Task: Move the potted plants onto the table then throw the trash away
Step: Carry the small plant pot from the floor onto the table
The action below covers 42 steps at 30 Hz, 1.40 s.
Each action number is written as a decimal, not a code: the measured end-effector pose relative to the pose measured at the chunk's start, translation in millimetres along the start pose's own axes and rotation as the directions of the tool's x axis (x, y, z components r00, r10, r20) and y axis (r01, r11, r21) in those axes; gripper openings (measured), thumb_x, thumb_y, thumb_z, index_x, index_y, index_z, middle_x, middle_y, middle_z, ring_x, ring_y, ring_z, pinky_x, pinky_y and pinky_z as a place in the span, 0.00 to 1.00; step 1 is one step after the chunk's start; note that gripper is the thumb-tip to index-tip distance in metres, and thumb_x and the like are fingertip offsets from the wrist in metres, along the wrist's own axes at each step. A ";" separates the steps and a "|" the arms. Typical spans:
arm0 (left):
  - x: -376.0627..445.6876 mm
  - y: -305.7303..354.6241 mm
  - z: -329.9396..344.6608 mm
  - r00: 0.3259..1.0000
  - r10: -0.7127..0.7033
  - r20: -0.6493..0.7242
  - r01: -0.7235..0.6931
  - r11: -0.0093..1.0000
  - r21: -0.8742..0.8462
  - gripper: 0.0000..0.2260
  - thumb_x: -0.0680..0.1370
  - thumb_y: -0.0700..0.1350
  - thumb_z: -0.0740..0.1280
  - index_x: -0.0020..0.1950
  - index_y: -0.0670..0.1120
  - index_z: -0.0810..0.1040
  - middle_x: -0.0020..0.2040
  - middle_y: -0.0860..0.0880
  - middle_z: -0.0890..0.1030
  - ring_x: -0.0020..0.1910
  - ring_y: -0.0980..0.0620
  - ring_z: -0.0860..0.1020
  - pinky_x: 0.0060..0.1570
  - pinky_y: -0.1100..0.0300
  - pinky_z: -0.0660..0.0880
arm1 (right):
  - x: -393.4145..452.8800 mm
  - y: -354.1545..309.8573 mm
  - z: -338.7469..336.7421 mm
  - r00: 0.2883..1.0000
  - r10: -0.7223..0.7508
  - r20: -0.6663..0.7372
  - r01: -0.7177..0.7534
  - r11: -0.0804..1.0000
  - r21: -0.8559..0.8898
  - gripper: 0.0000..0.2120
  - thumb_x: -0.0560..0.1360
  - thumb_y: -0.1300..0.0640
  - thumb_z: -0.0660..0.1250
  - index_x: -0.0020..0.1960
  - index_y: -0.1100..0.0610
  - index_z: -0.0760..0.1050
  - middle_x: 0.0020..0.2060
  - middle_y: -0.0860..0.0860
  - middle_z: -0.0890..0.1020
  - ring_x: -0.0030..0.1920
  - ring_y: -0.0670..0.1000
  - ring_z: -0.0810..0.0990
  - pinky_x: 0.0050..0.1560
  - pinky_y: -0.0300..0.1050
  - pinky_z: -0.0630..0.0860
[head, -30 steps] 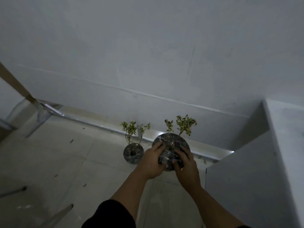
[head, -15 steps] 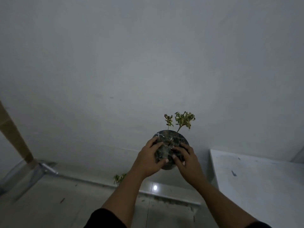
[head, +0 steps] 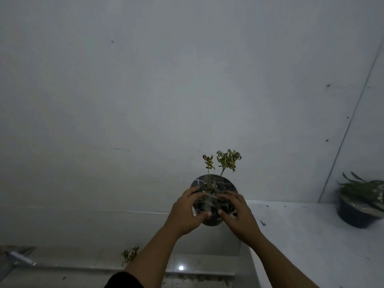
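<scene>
Fingers (head: pixel 192 193) clasp pot (head: pixel 214 185) near table (head: pixel 301 235).

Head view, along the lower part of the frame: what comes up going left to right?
Metal leg → leafy sprig on the floor → left hand → right hand, both on the held pot → white table → dark potted plant.

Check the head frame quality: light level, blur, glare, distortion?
Head view: dim and grey overall, little contrast. The held pot and both hands, left hand and right hand, are fairly sharp. The dark pot at the right edge is motion-smeared. One small bright glare spot on the floor. Wide-angle bend shows in the slanted wall seam.
</scene>
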<state>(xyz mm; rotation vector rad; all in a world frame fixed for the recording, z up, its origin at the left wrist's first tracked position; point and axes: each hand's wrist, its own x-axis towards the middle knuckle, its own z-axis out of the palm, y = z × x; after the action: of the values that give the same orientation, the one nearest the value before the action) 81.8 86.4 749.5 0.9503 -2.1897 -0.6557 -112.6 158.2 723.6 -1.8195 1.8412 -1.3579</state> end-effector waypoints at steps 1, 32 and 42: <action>1.1 5.2 7.5 1.000 0.007 0.013 -0.007 1.000 0.007 0.29 0.68 0.60 0.71 0.67 0.55 0.74 0.71 0.55 0.69 0.69 0.54 0.70 0.68 0.55 0.71 | -5.2 6.3 -7.6 1.000 0.007 -0.001 -0.007 1.000 0.001 0.21 0.71 0.49 0.70 0.64 0.45 0.73 0.65 0.45 0.70 0.64 0.44 0.69 0.63 0.39 0.70; 104.9 178.9 416.6 0.938 -0.068 0.340 0.094 0.994 -0.060 0.28 0.71 0.56 0.71 0.70 0.61 0.67 0.76 0.57 0.59 0.74 0.54 0.59 0.73 0.58 0.57 | -81.0 329.5 -315.6 0.942 0.295 0.159 -0.287 0.955 -0.075 0.28 0.62 0.31 0.69 0.59 0.36 0.72 0.67 0.38 0.66 0.66 0.39 0.67 0.64 0.35 0.65; 135.8 161.6 419.6 0.965 -0.050 0.258 0.078 0.992 -0.100 0.29 0.66 0.69 0.67 0.62 0.56 0.79 0.68 0.59 0.72 0.66 0.59 0.72 0.66 0.54 0.73 | -63.6 358.4 -313.9 0.961 0.260 0.089 -0.257 0.965 -0.054 0.21 0.67 0.34 0.69 0.56 0.39 0.74 0.65 0.33 0.65 0.64 0.30 0.64 0.59 0.26 0.65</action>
<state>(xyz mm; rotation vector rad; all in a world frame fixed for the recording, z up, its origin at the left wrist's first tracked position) -366.4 156.7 627.8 0.9253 -2.3246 -0.9659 -563.0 284.2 612.9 -1.5643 1.9874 -1.1284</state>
